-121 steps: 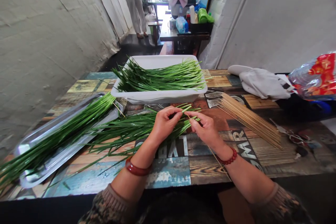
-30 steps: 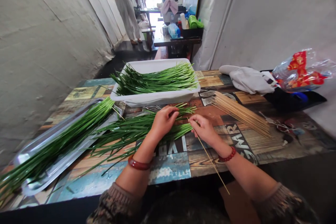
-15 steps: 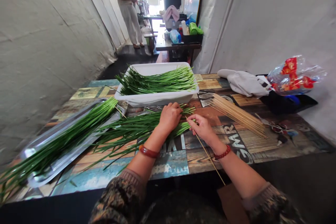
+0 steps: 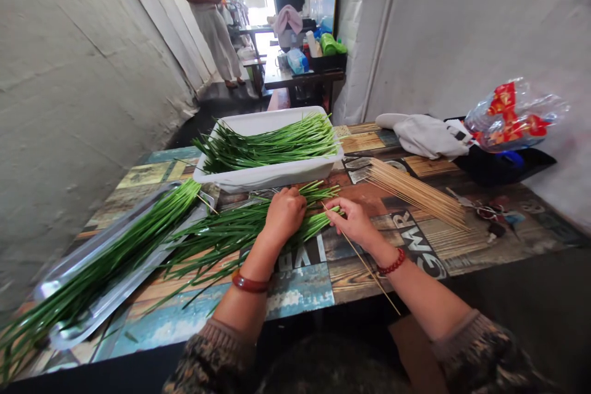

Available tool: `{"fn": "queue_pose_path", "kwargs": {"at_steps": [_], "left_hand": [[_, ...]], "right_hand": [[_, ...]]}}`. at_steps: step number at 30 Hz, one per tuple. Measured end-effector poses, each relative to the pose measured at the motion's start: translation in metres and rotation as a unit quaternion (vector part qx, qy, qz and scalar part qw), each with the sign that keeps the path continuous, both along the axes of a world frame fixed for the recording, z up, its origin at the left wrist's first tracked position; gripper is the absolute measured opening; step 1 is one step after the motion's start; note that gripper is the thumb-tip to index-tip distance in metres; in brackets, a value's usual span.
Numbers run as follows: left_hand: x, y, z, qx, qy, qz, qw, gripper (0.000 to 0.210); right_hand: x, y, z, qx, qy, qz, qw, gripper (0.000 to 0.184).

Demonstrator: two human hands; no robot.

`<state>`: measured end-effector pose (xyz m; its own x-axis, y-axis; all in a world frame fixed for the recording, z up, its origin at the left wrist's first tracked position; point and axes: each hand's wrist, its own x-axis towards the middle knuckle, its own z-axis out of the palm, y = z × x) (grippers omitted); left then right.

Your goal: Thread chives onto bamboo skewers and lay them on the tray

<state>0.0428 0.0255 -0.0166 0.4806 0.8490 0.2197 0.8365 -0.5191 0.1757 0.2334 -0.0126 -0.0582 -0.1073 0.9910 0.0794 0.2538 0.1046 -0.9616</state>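
Loose garlic chives point(image 4: 226, 228) lie in a pile across the table, their pale stem ends toward the right. My left hand point(image 4: 286, 212) rests on this pile near the stems with its fingers curled down around some of them; the fingertips are hidden. Between thumb and fingers, my right hand point(image 4: 353, 220) pinches a thin bamboo skewer point(image 4: 369, 269) near its upper end. The skewer slants down past the table's front edge. Its tip is beside the stem ends, under the right fingers. To the left, more chives point(image 4: 133, 249) lie on a metal tray point(image 4: 152, 280), with a skewer point(image 4: 207, 204) sticking out at their stem end.
A white plastic tub point(image 4: 272, 180) full of chives stands behind the pile. Bare bamboo skewers point(image 4: 415, 194) lie at right, near scissors and keys point(image 4: 494, 215). A grey cap point(image 4: 425, 135) and clear plastic bag point(image 4: 512, 117) sit farther back. A person point(image 4: 207, 18) stands in the background.
The view has turned slightly to the right. My left hand has shifted a little left over the chives. My right hand keeps its pinch on the skewer and has barely moved.
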Motion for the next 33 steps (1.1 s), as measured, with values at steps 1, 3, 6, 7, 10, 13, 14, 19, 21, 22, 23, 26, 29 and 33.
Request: {"fn": "queue_pose_path", "kwargs": {"at_steps": [1,3,6,7,10,13,14,19,21,22,23,26,29,33], "left_hand": [[0.0,0.001,0.0,-0.004,-0.05,-0.004,0.999,0.014],[0.001,0.001,0.0,-0.026,-0.166,-0.016,0.986,0.01],[0.006,-0.003,0.002,-0.097,-0.294,-0.037,0.95,0.009],[0.009,-0.004,0.003,-0.121,-0.318,-0.04,0.94,0.01],[0.015,-0.007,0.001,-0.154,-0.349,-0.031,0.924,0.011],[0.018,-0.007,0.0,-0.162,-0.354,-0.015,0.921,0.012],[0.018,-0.007,0.0,-0.165,-0.356,-0.012,0.92,0.013],[0.015,-0.007,0.002,-0.166,-0.358,-0.028,0.918,0.016],[0.013,-0.007,0.001,-0.161,-0.362,-0.035,0.917,0.02],[0.011,-0.006,0.0,-0.156,-0.362,-0.035,0.918,0.023],[0.009,-0.006,0.0,-0.146,-0.356,-0.032,0.922,0.026],[0.002,-0.003,0.0,-0.099,-0.306,-0.024,0.947,0.025],[-0.004,-0.002,0.004,-0.057,-0.24,-0.043,0.968,0.016],[-0.006,-0.003,0.011,-0.018,-0.188,-0.054,0.98,0.016]], "right_hand": [[0.0,-0.001,0.001,0.003,0.001,-0.003,1.0,0.024],[-0.001,-0.003,0.004,0.016,-0.002,-0.012,1.0,0.022],[-0.003,-0.007,0.01,0.043,-0.01,-0.017,0.999,0.019],[-0.003,-0.008,0.011,0.049,-0.009,-0.016,0.999,0.019],[-0.004,-0.01,0.013,0.049,0.002,-0.012,0.999,0.018],[-0.004,-0.011,0.012,0.042,0.008,-0.015,0.999,0.019],[-0.004,-0.01,0.012,0.037,0.011,-0.017,0.999,0.019],[-0.003,-0.007,0.01,0.033,0.018,-0.022,0.999,0.022],[-0.002,-0.007,0.009,0.043,0.014,-0.025,0.999,0.022],[-0.002,-0.007,0.008,0.046,0.012,-0.025,0.999,0.022],[-0.002,-0.007,0.007,0.045,0.01,-0.025,0.999,0.023],[-0.001,-0.007,0.005,0.039,0.009,-0.026,0.999,0.024],[-0.001,-0.006,0.005,0.041,0.009,-0.03,0.999,0.023],[-0.002,-0.006,0.007,0.045,0.003,-0.034,0.998,0.022]]}}
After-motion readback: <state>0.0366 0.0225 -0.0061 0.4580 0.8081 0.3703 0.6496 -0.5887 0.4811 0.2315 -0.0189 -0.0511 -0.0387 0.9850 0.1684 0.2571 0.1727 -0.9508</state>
